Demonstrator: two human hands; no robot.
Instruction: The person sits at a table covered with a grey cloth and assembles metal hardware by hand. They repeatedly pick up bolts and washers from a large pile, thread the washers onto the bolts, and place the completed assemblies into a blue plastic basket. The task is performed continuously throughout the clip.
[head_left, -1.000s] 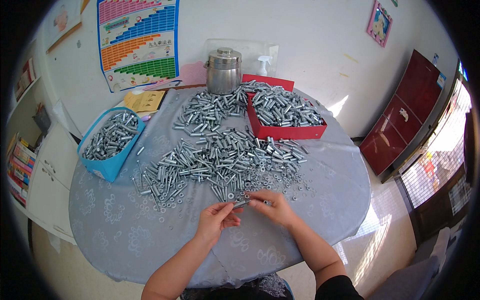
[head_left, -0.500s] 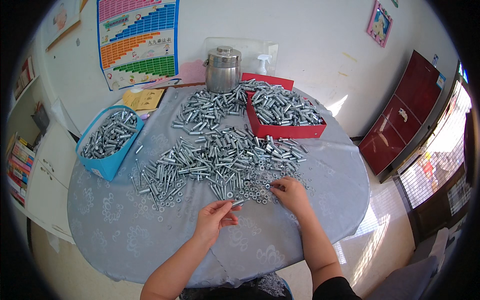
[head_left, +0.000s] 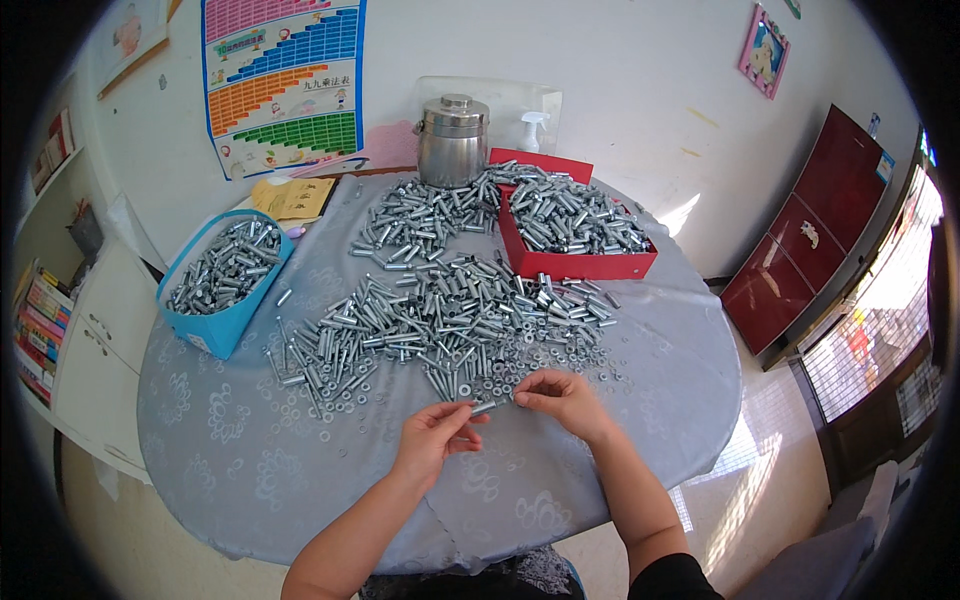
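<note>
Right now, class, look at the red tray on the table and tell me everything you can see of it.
The red tray is a shallow rectangular box, apparently card or plastic, with low upright walls. It sits flat on the far right part of the round grey-clothed table, just right of a steel canister. It is heaped with short silvery metal sleeves, some spilling over its left wall into the loose pile beside it. Neither hand touches it.

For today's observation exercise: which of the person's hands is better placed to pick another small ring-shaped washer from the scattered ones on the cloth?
Probably the right hand. It lies next to the scattered washers, while the left hand is nearer the person, pinching a bolt.
</note>
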